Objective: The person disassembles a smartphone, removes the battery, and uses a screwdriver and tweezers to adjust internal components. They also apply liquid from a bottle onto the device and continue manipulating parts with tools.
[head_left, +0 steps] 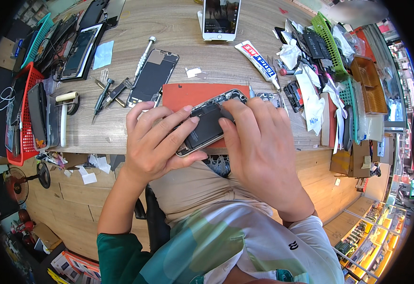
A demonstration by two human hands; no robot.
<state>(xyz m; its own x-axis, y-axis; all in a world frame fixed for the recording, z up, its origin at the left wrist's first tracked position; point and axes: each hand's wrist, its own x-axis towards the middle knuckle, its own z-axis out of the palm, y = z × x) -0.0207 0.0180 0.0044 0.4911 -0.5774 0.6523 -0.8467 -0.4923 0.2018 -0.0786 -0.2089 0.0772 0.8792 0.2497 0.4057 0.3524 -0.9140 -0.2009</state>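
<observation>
An opened smartphone (207,125), its black battery and inner parts showing, is held tilted over the front edge of the table. My left hand (157,137) grips its left end, fingertips over the upper rim and thumb along the lower side. At its right end, my right hand (261,135) is closed, with thumb and curled forefinger close together over the phone's inside. Anything between those fingertips is hidden. Beneath the phone lies a red-brown mat (181,94). A detached phone screen (154,75) rests face down beyond my left hand.
Screwdrivers (145,59) and small tools lie left of the mat. A glue tube (259,61) lies beyond my right hand. At the back, a white phone (220,21) stands upright. A red basket (28,113) is on the left; a green basket (328,42) and paper scraps crowd the right.
</observation>
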